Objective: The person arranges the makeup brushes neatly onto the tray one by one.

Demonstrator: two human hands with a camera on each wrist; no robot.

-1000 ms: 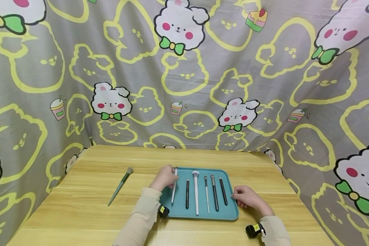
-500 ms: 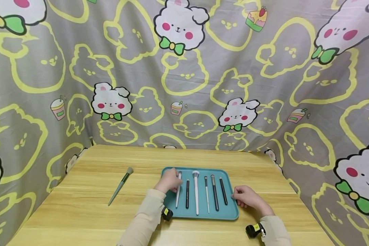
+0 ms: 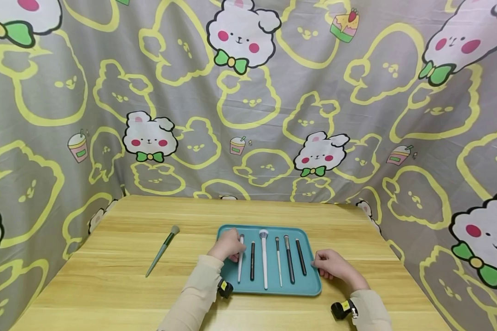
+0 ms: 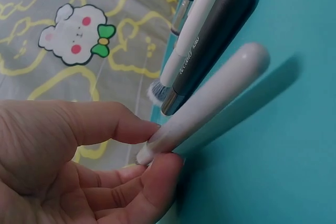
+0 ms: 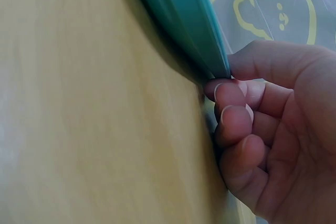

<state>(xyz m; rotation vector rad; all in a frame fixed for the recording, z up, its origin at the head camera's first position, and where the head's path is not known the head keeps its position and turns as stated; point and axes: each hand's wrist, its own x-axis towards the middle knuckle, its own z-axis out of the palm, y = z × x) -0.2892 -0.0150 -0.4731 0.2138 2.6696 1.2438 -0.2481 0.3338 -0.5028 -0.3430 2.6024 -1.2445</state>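
A white-handled makeup brush (image 4: 215,93) is pinched between the thumb and fingers of my left hand (image 3: 228,244), over the left part of the teal tray (image 3: 273,290). In the left wrist view its rounded handle end tilts toward the tray; a shadow lies beside it. To its right, a short black brush (image 3: 252,262) and a long white brush (image 3: 264,262) lie on the tray. My right hand (image 3: 331,264) grips the tray's right edge, thumb above and curled fingers below, as the right wrist view shows.
Farther right on the tray lie a thin white-handled brush (image 3: 279,264), a dark brush (image 3: 289,262) and a black brush (image 3: 301,258). A green brush (image 3: 162,250) rests on the wooden table (image 3: 107,285), left of the tray. A patterned curtain (image 3: 248,115) surrounds the table.
My left hand has moved right, carrying the white-handled brush from the tray's left edge toward the short black brush, then slightly down. The right hand stays at the tray's edge.
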